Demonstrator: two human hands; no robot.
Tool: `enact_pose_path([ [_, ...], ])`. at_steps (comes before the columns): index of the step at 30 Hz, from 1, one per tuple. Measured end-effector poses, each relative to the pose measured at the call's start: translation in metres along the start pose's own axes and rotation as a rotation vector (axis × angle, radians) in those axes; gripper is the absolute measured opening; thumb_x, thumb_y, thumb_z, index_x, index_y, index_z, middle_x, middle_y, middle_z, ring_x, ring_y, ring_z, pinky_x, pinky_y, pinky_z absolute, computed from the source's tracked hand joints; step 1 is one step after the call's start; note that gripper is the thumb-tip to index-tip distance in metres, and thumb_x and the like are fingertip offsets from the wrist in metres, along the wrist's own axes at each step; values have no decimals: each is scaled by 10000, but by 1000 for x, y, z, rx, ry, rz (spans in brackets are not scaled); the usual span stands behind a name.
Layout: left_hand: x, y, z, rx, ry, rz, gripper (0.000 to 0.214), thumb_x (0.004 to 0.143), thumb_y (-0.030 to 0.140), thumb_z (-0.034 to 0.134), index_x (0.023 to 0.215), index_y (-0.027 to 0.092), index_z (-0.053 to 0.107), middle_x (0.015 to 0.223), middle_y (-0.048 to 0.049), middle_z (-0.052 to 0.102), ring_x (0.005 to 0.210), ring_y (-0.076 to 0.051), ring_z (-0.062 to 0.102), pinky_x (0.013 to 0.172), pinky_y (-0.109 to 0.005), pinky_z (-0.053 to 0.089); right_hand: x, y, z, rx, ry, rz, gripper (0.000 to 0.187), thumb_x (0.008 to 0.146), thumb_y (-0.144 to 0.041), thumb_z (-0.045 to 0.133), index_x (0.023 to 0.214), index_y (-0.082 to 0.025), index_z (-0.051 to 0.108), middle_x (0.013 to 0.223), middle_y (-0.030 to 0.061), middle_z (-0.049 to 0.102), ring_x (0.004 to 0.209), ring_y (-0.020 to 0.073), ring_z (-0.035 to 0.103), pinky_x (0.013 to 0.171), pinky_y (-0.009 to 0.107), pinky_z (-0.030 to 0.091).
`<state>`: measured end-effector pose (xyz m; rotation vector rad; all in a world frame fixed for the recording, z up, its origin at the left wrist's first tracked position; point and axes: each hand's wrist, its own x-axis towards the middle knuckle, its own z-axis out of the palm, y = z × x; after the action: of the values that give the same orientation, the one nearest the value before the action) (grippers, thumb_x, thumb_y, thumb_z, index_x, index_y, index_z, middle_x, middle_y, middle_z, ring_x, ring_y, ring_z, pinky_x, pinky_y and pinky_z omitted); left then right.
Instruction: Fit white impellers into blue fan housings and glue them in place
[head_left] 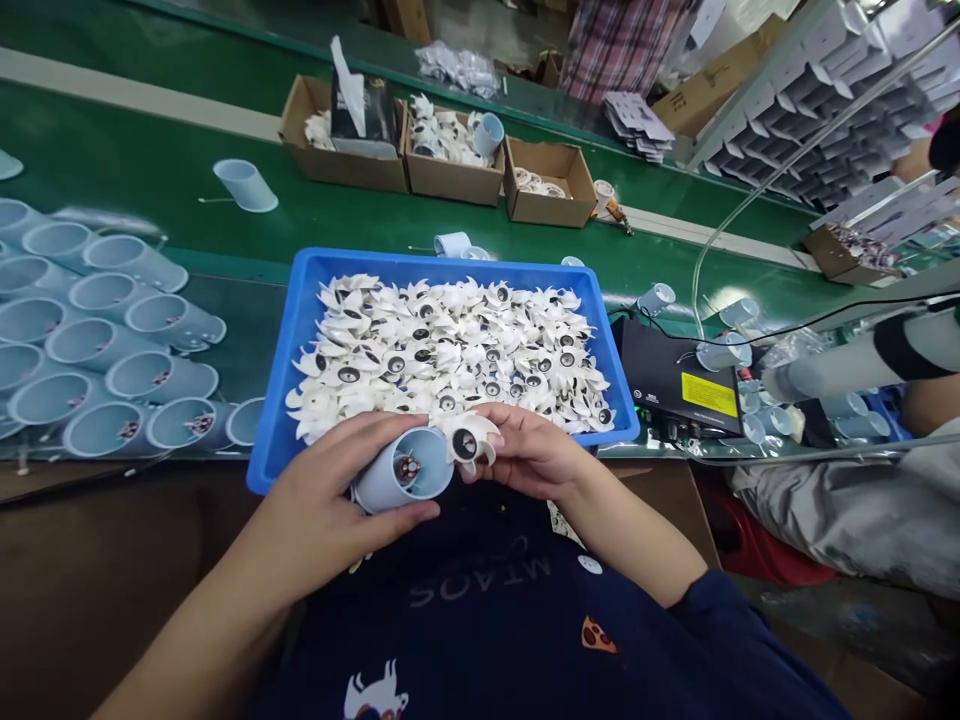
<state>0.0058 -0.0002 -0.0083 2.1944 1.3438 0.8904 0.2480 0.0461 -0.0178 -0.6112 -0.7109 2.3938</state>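
Green tabletop (187,130) with blue bin (271,430) of white fans (450,340); left fingers (364,437) grasp a pale-blue tube (394,480), right fingers (514,428) a single fan (471,442) just beside it.

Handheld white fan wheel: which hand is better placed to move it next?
Likely the right hand: it pinches the fan wheel, while the left hand holds the blue cup beside it.

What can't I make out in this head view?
Head view: floor of blue tray, mostly hidden by white fan wheels.
Head view: part of the held cylinder, covered by the left hand.
Head view: leftmost blue cylinders, cut off by left edge.
Head view: print on yellow label, too small.
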Motion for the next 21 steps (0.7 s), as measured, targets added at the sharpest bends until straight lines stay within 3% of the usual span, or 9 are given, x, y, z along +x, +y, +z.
enact_pose_path([
  [6, 0, 3, 0, 26, 11, 54, 564, 888, 683, 633, 1308, 308, 593, 1195, -42, 693, 1070, -208, 698, 913, -265, 557, 1, 2, -4, -23, 23, 24, 529, 623, -473, 961, 964, -185, 676, 791, -17, 729, 676, 114, 698, 706, 248, 590],
  [8, 0, 3, 2, 50, 15, 55, 560, 894, 668, 637, 1317, 305, 588, 1192, -45, 690, 1073, -212, 692, 930, -278, 546, -2, 2, 1, -166, 56, -71, 490, 674, -502, 920, 957, -197, 660, 794, -23, 698, 679, 109, 666, 707, 256, 575],
  [10, 0, 4, 4, 96, 13, 77, 545, 913, 652, 622, 1327, 298, 581, 1189, -50, 701, 1073, -224, 692, 948, -303, 535, -7, 0, 13, -526, 119, -268, 354, 775, -434, 852, 978, -208, 670, 855, -6, 680, 753, 122, 645, 758, 281, 559],
  [12, 0, 7, 8, 150, 28, 130, 514, 957, 616, 577, 1339, 271, 567, 1190, -65, 720, 1091, -241, 695, 962, -331, 524, -12, -3, 27, -1025, 190, -461, 194, 855, -308, 779, 1001, -205, 706, 933, 29, 655, 851, 150, 617, 811, 312, 534],
  [15, 0, 14, 16, 215, 82, 202, 396, 1023, 438, 540, 1351, 216, 541, 1198, -89, 738, 1144, -252, 691, 963, -344, 510, -13, -6, 43, -1537, 239, -537, 88, 886, -221, 751, 968, -189, 759, 960, 54, 583, 884, 175, 568, 781, 318, 498],
  [17, 1, 16, 21, 242, 120, 201, 363, 1024, 361, 546, 1348, 197, 538, 1200, -98, 741, 1162, -252, 689, 963, -347, 506, -10, -7, 45, -1616, 249, -526, 89, 873, -226, 779, 953, -187, 779, 955, 50, 547, 872, 174, 557, 747, 307, 487],
  [21, 6, 11, 20, 214, 64, 241, 415, 1016, 480, 538, 1340, 221, 546, 1223, -92, 730, 1143, -265, 692, 971, -384, 512, -15, -11, 38, -1506, 208, -548, 87, 873, -252, 788, 938, -194, 787, 968, 44, 548, 881, 164, 585, 779, 310, 510],
])
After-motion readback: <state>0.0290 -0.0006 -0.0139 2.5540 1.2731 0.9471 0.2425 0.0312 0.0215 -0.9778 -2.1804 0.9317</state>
